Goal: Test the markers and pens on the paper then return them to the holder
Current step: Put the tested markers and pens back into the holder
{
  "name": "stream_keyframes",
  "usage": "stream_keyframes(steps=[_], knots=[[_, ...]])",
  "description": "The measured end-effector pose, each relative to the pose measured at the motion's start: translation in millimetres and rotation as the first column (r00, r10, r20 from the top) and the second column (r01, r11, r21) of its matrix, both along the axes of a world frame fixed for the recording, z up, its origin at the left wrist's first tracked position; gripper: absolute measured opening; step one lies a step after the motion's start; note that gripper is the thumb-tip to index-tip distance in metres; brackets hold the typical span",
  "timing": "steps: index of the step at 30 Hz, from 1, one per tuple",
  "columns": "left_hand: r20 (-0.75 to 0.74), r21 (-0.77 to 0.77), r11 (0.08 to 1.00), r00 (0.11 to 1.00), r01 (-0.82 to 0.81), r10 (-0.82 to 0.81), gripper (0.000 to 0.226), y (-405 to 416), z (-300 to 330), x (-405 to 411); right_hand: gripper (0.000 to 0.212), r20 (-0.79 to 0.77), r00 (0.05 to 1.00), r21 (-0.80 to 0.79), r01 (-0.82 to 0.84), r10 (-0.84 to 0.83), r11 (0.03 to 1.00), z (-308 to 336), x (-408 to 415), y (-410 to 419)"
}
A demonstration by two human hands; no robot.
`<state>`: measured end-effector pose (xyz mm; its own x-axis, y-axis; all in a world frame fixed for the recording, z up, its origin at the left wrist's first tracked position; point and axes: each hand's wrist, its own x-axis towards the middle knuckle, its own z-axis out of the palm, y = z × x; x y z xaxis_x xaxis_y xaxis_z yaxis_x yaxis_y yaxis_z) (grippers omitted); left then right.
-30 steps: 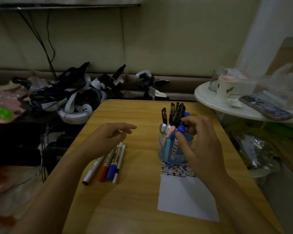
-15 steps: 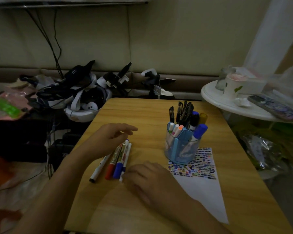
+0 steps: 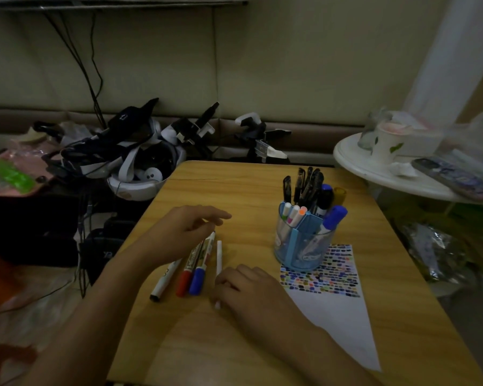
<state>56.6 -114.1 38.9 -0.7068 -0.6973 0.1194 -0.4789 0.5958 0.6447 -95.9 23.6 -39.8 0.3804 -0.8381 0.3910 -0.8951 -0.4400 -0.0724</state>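
White pen (image 3: 219,254) lies pinched in the curled right hand (image 3: 246,288); left hand (image 3: 179,232) hovers relaxed.

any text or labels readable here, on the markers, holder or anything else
None can be read.
Red-capped marker and blue-capped marker: printed barrels, too blurred.
Black-tipped white marker: faint mark, illegible.
Blue holder: pale print on its front, unreadable.
Paper: only colored test dabs, no words.

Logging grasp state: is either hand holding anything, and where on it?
Right hand grips the thin white pen near its lower end, still on the table. Left hand hovers, holding nothing.
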Motion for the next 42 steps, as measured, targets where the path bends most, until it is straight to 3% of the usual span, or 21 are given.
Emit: stream_keyframes(steps=[4, 7, 14, 24, 37, 42], knots=[[0.012, -0.004, 1.000, 1.000, 0.016, -0.016, 0.036, 2, 0, -3, 0.018, 0.038, 0.999, 0.014, 0.013, -0.013, 1.000, 6, -1, 3], [0.021, 0.003, 1.000, 0.999, 0.028, -0.028, 0.039, 4, 1, -8, 0.015, 0.262, 0.964, 0.045, 0.030, -0.041, 0.999, 21, -3, 7], [-0.002, 0.008, 0.996, 0.996, 0.089, -0.089, 0.048, 19, 4, -29, 0.023, 0.663, 0.744, -0.097, 0.199, -0.086, 0.975, 54, -27, 19], [0.034, -0.049, 0.991, 0.992, 0.127, -0.125, 0.058, 30, 2, -61, 0.006, 0.919, 0.394, -0.174, 0.381, 0.011, 0.908, 95, -72, 33], [-0.001, -0.046, 0.989, 0.990, 0.137, -0.138, 0.055, 34, 2, -66, 0.010, 0.931, 0.357, -0.235, 0.416, 0.079, 0.878, 108, -90, 42], [-0.072, -0.043, 0.987, 0.985, 0.152, -0.155, 0.047, 36, 7, -65, 0.015, 0.918, 0.389, -0.251, 0.424, 0.076, 0.870, 106, -92, 42]])
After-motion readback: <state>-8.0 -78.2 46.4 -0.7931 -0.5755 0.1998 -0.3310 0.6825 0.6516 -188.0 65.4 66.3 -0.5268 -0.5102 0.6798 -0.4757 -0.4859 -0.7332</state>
